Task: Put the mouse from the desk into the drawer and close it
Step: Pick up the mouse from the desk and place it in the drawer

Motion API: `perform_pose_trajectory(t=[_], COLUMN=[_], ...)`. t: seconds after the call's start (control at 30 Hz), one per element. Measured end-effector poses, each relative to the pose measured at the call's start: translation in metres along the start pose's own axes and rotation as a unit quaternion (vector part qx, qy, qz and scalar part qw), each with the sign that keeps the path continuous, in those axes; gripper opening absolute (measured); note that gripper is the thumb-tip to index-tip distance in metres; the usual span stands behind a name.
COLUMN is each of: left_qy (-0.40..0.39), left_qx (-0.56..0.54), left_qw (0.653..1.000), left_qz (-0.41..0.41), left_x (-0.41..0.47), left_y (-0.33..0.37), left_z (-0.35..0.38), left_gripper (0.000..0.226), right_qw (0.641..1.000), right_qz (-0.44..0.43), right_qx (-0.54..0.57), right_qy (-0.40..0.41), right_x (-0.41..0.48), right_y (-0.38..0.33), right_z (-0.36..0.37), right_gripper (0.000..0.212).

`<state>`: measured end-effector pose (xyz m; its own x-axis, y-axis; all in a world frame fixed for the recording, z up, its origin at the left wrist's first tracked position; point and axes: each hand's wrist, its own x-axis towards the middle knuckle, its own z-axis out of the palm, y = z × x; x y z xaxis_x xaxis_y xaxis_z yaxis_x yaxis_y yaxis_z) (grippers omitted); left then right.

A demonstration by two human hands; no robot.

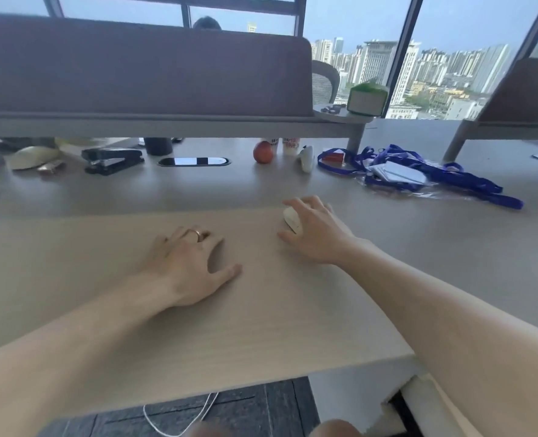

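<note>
We start with the counter (198, 310): one pale wood-grain surface running the width of the view, with one padded divider screen (135, 64) standing along its far side. Two bare forearms reach onto it.

Step in hand, as we judge it: taking up the mouse, the first part of the task. The right hand (318, 234) lies over one white mouse (292, 219), which sits on the counter right of centre, well short of the clutter at the back. The fingers (302, 203) are spread and draped over the mouse's top and far side, thumb on the near side; we read them as cupping the mouse, but a firm clamp cannot be confirmed. The mouse appears to rest on the counter, not yet lifted.

The left hand (189, 263) lies flat on the counter, fingers apart, holding nothing. One ring (197, 234) shows on it.

Next move, in our judgement: close thumb and fingers on the mouse's sides, lift it, and carry it toward the near right edge. A pale unit (419, 395) shows below the counter there; we cannot tell whether it is the drawer, nor whether it is open. The free left hand may be needed to pull it.

Count, back row, larger to smaller: one tangle of blue lanyards (435, 175), one black stapler (113, 159), one green-topped box (368, 99), one second white mouse (306, 158) on its side, one red apple (263, 152).
</note>
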<state>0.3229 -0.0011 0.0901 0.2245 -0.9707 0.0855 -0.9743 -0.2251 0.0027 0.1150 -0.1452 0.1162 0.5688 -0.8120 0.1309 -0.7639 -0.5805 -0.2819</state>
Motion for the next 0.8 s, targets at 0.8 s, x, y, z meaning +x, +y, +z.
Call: perform_pose_trajectory(t=[0.8], left_qy=[0.026], left_qx=[-0.089], left_qw=[0.97], left_qz=[0.225], left_x=[-0.049], left_y=[0.187], left_z=[-0.024], left_gripper=[0.083], right_qw=[0.99], right_qz=[0.077], right_qx=[0.038], right_qy=[0.108], right_x=[-0.181], right_y=[0.126], right_z=[-0.075], right_gripper=[0.053])
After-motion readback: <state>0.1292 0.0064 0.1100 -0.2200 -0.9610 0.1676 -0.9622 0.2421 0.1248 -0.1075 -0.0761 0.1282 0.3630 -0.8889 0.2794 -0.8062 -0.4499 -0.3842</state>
